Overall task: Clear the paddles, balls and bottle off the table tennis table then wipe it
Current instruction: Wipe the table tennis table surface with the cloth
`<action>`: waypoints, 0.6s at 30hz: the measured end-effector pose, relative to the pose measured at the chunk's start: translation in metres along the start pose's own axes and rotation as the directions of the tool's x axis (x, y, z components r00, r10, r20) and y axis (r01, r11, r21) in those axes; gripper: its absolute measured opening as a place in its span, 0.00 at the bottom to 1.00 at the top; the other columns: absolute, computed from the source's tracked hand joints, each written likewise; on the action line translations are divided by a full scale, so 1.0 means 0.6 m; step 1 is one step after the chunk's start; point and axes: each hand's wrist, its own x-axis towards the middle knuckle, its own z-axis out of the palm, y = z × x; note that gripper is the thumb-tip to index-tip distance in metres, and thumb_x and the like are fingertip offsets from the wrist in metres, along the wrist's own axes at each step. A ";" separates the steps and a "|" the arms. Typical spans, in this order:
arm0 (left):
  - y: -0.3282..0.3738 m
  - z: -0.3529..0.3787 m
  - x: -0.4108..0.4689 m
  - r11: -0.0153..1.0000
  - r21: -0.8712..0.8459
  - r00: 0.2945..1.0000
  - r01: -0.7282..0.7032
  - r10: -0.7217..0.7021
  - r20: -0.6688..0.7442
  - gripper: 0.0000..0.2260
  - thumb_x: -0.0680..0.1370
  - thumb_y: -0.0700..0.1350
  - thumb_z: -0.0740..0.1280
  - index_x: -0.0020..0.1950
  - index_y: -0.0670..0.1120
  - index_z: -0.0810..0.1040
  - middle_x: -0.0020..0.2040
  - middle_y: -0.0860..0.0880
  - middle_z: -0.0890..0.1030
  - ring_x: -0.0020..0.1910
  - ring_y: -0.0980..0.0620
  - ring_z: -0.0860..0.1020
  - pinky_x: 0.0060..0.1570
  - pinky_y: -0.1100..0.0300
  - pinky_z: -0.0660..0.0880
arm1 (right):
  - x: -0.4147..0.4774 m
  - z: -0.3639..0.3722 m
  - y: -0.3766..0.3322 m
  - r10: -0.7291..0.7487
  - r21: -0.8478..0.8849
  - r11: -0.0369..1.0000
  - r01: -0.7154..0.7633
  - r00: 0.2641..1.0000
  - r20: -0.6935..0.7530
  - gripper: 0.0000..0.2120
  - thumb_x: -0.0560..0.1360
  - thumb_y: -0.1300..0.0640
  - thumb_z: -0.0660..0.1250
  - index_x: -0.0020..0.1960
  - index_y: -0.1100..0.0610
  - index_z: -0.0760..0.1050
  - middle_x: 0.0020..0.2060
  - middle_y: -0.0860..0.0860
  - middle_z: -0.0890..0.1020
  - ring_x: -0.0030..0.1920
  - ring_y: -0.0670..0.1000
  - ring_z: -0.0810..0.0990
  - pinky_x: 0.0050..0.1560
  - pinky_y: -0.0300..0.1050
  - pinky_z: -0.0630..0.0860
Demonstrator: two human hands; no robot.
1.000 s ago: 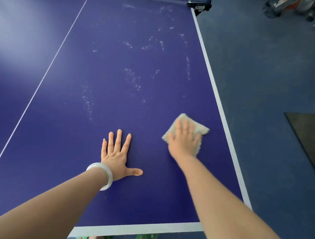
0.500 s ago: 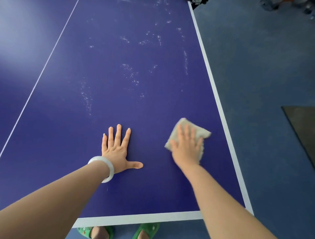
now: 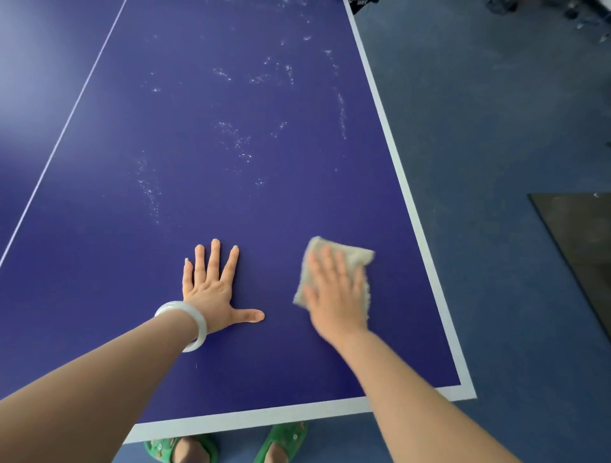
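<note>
Through the head camera, your left hand (image 3: 211,290) is lying flat on the table (image 3: 99,264), fingers straight and spread, gripping nothing. Your right hand (image 3: 334,297) is pressing straight fingers onto a fuzzy beige cloth (image 3: 355,256) near the right white border. Pale specks (image 3: 238,142) are dotting the smooth blue top farther out. A glossy white bangle (image 3: 196,322) is circling your left wrist.

Cloth (image 3: 355,256): its middle is hidden under the right hand (image 3: 334,297); only corners and edges show.
Right hand: blurred, finger outlines soft.
Table (image 3: 231,205): cut off at the top and left edges.
Sandals (image 3: 284,441): fronts hidden by the table's near edge, backs cut off below.
Mat (image 3: 582,238): cut off at the right edge.
Black item (image 3: 362,4): cut off above, cannot tell what.
Floor clutter (image 3: 588,16): too blurred to name.
</note>
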 end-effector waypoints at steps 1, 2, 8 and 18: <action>0.000 -0.001 0.000 1.000 0.001 1.000 0.000 0.000 0.000 0.60 0.59 0.81 0.59 0.66 0.57 0.18 0.68 0.51 0.19 0.72 0.42 0.23 0.74 0.43 0.31 | -0.019 0.010 -0.018 -0.176 -0.021 0.984 0.176 0.984 0.030 0.29 0.81 0.43 0.42 0.80 0.48 0.39 0.79 0.47 0.39 0.79 0.52 0.37 0.77 0.61 0.38; 0.000 -0.001 0.000 1.000 0.000 1.000 -0.001 0.001 -0.001 0.60 0.59 0.81 0.59 0.67 0.57 0.19 0.68 0.50 0.19 0.72 0.42 0.23 0.74 0.43 0.31 | -0.036 0.016 -0.016 -0.297 -0.045 0.953 0.299 0.954 0.048 0.29 0.81 0.43 0.41 0.80 0.47 0.40 0.79 0.47 0.39 0.79 0.51 0.36 0.77 0.59 0.37; 0.001 0.002 0.000 1.000 -0.018 1.000 0.002 -0.003 -0.022 0.60 0.58 0.81 0.60 0.68 0.57 0.20 0.75 0.48 0.25 0.73 0.42 0.25 0.73 0.44 0.30 | -0.020 -0.016 0.177 0.113 -0.131 0.986 -0.107 0.993 0.037 0.29 0.80 0.41 0.36 0.79 0.47 0.35 0.79 0.46 0.38 0.79 0.49 0.37 0.77 0.57 0.40; 0.000 0.000 -0.001 1.000 0.000 1.000 -0.010 0.010 -0.029 0.59 0.59 0.81 0.58 0.69 0.56 0.21 0.74 0.48 0.23 0.73 0.41 0.25 0.74 0.43 0.31 | -0.088 0.027 0.009 -0.267 -0.056 0.963 0.265 0.963 -0.028 0.30 0.82 0.42 0.44 0.81 0.50 0.44 0.80 0.48 0.45 0.80 0.52 0.43 0.75 0.61 0.47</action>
